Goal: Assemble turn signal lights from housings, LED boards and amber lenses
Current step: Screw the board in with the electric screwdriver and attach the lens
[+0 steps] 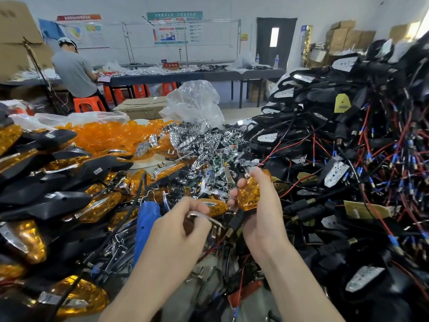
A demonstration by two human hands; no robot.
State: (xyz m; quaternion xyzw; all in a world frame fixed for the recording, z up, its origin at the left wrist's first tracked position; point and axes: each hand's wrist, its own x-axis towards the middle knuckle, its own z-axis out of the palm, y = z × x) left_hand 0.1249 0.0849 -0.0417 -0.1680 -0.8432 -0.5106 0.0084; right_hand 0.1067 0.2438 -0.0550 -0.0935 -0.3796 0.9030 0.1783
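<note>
The right hand (260,205) covers the back of the amber light (249,196) it grips, so its housing cannot be made out. Curled fingers of the left hand (176,226) hide most of the chrome strip (199,214). The left forearm cuts across the lower end of the blue tool (146,219). The table (206,263) is almost wholly buried, its edges unseen. The finished lights (46,182) run off the left of the view and the wired housings (348,147) off the right. The wall posters (171,29) are too blurred to read.

Amber faceted lens (249,194); black housings (316,96); red wires (394,154), seemingly blue-tipped.
</note>
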